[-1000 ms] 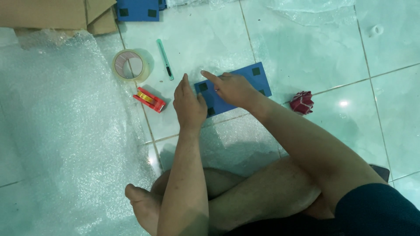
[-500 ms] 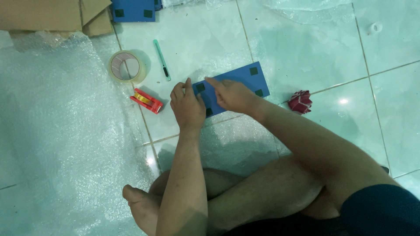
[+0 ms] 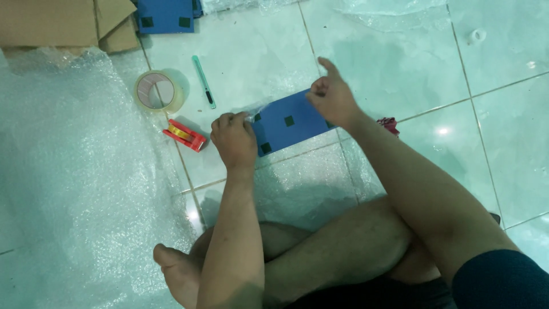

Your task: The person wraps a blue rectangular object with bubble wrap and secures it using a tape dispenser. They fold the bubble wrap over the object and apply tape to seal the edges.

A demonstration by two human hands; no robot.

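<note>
Both hands have lifted off the blue board [image 3: 291, 121] on the floor [image 3: 257, 51], and now the left hand [image 3: 234, 140] and right hand [image 3: 331, 98] each pinch a clear strip, perhaps tape, stretched tight over its top edge.

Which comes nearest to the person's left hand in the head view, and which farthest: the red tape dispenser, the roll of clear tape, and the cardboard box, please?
From the left hand:
1. Red tape dispenser, on the floor just left of the hand.
2. Roll of clear tape, farther up and left, beside the bubble wrap.
3. Cardboard box, at the top left corner.
</note>
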